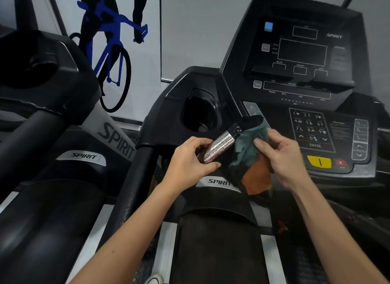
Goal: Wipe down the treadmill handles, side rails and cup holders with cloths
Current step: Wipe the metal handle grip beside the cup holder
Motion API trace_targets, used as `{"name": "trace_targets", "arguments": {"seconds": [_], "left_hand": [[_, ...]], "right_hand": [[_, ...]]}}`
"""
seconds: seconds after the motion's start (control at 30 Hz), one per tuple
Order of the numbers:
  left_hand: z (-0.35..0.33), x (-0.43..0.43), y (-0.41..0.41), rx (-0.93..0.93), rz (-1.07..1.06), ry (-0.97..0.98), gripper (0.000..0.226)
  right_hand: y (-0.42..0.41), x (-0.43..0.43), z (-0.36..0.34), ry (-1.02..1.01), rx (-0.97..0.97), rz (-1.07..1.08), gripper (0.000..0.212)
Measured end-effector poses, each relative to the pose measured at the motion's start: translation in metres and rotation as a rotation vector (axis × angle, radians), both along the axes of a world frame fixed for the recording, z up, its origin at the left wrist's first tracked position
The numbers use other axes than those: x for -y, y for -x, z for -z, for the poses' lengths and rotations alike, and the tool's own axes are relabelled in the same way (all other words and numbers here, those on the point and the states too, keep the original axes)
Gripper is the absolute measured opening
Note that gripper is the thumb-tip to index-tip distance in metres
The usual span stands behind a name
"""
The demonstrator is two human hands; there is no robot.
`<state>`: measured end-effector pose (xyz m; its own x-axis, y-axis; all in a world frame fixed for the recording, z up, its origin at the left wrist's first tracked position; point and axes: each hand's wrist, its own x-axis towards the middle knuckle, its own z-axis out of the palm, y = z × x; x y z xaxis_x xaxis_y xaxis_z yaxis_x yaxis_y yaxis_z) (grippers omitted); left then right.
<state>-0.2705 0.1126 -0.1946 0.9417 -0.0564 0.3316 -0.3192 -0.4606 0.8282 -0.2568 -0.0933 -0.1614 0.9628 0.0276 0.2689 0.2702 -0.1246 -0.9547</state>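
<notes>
cup holder (200, 114): at the left end of the console (299, 51), left of the keypad (310, 127).
bottle (219, 148): in the left hand (190, 159), just in front of the cup holder.
cloths (251, 159): in the right hand (282, 157), just right of the bottle.
belt (217, 252): below both hands.
other treadmill (42, 76): far left.

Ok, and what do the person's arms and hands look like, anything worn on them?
Nothing is worn. The left hand and right hand are bare: no gloves, rings or watch show. The left forearm and right forearm are bare too, with no sleeve reaching into view.
</notes>
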Motion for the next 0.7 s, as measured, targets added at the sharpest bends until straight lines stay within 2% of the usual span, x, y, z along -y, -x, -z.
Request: {"name": "trace_targets", "arguments": {"seconds": [0.1,0.23,0.33,0.43,0.53,0.63,0.7], "left_hand": [[-0.002,0.000,0.000,-0.010,-0.008,-0.011,0.052],[-0.005,-0.001,0.001,-0.018,-0.003,-0.019,0.052],[-0.004,-0.001,0.000,-0.019,-0.003,-0.010,0.052],[-0.003,-0.001,0.000,-0.017,0.003,-0.003,0.051],[-0.003,-0.001,0.001,-0.016,0.007,0.008,0.051],[-0.003,-0.001,0.001,-0.021,0.005,0.007,0.050],[-0.004,-0.001,0.000,-0.030,0.004,0.014,0.051]], "right_hand": [[-0.002,-0.011,-0.013,0.068,0.082,-0.076,0.019],[-0.018,-0.025,-0.025,0.010,-0.087,-0.214,0.021],[-0.024,-0.021,-0.023,-0.061,-0.168,-0.212,0.020],[-0.018,-0.006,-0.012,-0.082,-0.152,-0.112,0.015],[-0.011,0.005,-0.006,0.012,-0.056,-0.038,0.018],[-0.013,-0.001,-0.014,0.114,0.024,-0.094,0.018],[-0.017,-0.013,-0.021,0.092,-0.028,-0.181,0.017]]}}
